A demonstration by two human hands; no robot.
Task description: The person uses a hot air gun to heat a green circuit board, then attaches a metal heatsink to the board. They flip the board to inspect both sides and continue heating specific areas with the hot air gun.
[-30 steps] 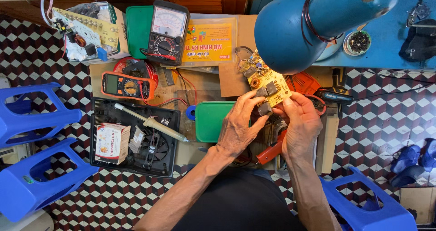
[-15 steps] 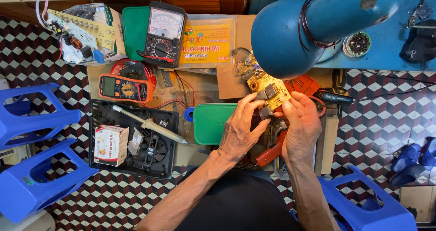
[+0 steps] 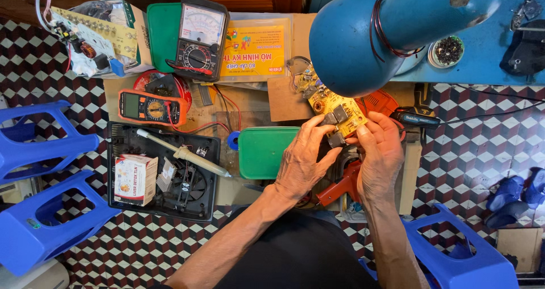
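Both hands hold a yellow circuit board [image 3: 335,104] with black parts on it, raised above a low wooden work surface [image 3: 252,104]. My left hand [image 3: 304,161] grips the board's near left edge, fingers on a black component. My right hand [image 3: 381,153] pinches the near right edge. A big blue lamp shade [image 3: 355,39] hangs just above and hides the board's far end. Under my hands lie red-handled pliers [image 3: 340,188] and a green plastic box [image 3: 265,151].
An orange digital multimeter [image 3: 150,107], an analog meter [image 3: 200,39], a soldering iron [image 3: 184,153] on a black tray with a small carton [image 3: 135,179], another circuit board [image 3: 91,30]. Blue plastic stools [image 3: 40,187] stand left and at the lower right [image 3: 454,255]. The floor is checkered tile.
The hands and the yellow board stay almost in place; the fingers have shifted slightly along the board's near edge.
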